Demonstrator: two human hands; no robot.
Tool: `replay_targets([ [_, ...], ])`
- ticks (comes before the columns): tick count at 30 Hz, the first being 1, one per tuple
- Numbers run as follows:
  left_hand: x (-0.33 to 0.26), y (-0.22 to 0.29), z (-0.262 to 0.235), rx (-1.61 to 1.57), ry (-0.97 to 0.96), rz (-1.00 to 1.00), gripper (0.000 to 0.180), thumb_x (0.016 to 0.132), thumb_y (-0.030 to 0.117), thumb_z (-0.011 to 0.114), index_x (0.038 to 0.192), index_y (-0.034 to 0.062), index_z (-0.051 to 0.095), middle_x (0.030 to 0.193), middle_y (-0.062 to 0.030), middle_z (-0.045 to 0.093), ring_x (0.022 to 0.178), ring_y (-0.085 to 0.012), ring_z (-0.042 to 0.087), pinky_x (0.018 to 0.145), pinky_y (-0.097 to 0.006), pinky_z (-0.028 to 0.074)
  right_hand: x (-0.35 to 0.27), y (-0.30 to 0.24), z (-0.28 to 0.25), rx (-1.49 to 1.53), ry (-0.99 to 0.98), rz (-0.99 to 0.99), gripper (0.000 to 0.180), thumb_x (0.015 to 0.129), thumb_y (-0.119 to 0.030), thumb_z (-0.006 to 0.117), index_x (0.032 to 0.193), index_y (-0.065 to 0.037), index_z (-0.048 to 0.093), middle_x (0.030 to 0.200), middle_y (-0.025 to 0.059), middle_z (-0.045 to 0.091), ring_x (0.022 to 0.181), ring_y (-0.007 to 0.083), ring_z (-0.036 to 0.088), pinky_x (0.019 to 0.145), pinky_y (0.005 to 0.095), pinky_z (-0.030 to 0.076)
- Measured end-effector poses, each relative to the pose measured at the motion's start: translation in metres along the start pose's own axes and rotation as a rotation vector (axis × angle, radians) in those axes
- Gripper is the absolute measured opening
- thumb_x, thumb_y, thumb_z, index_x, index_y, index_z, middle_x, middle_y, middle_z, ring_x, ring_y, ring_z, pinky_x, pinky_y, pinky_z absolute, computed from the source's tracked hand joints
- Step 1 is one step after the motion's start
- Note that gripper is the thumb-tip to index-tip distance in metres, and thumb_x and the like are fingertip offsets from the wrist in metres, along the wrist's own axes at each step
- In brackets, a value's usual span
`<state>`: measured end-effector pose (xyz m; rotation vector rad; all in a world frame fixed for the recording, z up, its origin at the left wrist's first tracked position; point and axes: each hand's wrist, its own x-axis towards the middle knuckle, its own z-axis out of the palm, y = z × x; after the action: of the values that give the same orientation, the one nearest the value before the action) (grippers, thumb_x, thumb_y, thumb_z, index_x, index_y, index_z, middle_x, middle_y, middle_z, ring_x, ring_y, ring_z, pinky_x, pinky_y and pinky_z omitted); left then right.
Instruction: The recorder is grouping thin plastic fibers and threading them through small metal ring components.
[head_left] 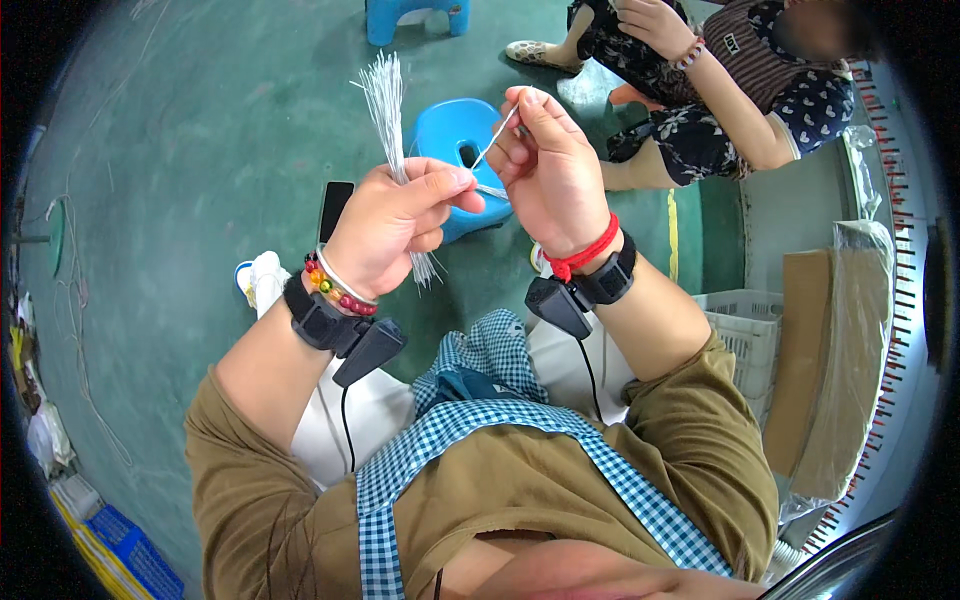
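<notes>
My left hand [400, 210] is closed round a bundle of thin white strands [384, 105], whose frayed upper ends fan out above the fist and whose lower ends poke out below it. A single white strand [494, 141] runs from the left thumb and fingertip up to my right hand [550, 160], which pinches its upper end. The hands are a little apart, in front of a blue plastic stool [452, 125] with an oval hole in its seat. Whether the strands are string or wire I cannot make out.
A co-worker [740, 90] sits at the upper right. Another blue stool [415, 18] stands at the top. A dark phone-like slab [336, 208] lies beyond my left wrist. On the right are a white plastic crate [740, 320] and cardboard [800, 350]. A blue basket [130, 550] sits at the lower left.
</notes>
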<state>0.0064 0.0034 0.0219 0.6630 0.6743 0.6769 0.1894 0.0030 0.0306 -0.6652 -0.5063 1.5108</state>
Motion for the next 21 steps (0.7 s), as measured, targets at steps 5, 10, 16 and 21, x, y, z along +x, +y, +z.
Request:
replay_targets([
  [5,-0.003,0.002,0.009,0.36,0.094,0.192,0.017,0.091,0.018,0.066,0.091,0.0014,0.07,0.081,-0.0062,0.071,0.05,0.0013,0.039,0.043,-0.017,0.027,0.001,0.0,0.0,-0.013,-0.001,-0.021,0.01,0.098,-0.013,0.055,0.098,-0.004,0.06,0.074,-0.0013,0.054,0.057,0.007,0.041,0.054,0.0232,0.035],
  [10,-0.006,0.005,0.008,0.354,0.096,0.226,0.017,0.091,0.017,0.066,0.09,0.0005,0.07,0.08,-0.0061,0.071,0.055,-0.0004,0.047,0.049,-0.017,0.035,0.001,0.0,0.003,-0.032,0.017,-0.023,0.01,0.098,-0.014,0.055,0.097,-0.005,0.06,0.073,-0.0016,0.054,0.057,0.0068,0.042,0.053,0.0231,0.035],
  [16,-0.003,0.0,0.012,0.528,0.145,0.351,0.017,0.092,0.015,0.064,0.087,-0.0011,0.068,0.079,-0.0054,0.07,0.073,-0.0069,0.06,0.068,-0.022,0.046,0.002,0.002,0.001,-0.029,0.012,-0.024,0.011,0.098,-0.014,0.055,0.098,-0.004,0.059,0.074,-0.0018,0.054,0.058,0.0069,0.041,0.054,0.0231,0.035],
  [21,-0.003,0.002,0.009,0.549,0.146,0.365,0.017,0.092,0.014,0.064,0.087,-0.0012,0.067,0.076,-0.0041,0.067,0.071,-0.0077,0.061,0.068,-0.023,0.047,0.0,0.0,0.001,-0.043,0.022,-0.031,0.011,0.098,-0.014,0.055,0.099,-0.004,0.059,0.074,-0.0015,0.054,0.058,0.0072,0.041,0.055,0.0234,0.035],
])
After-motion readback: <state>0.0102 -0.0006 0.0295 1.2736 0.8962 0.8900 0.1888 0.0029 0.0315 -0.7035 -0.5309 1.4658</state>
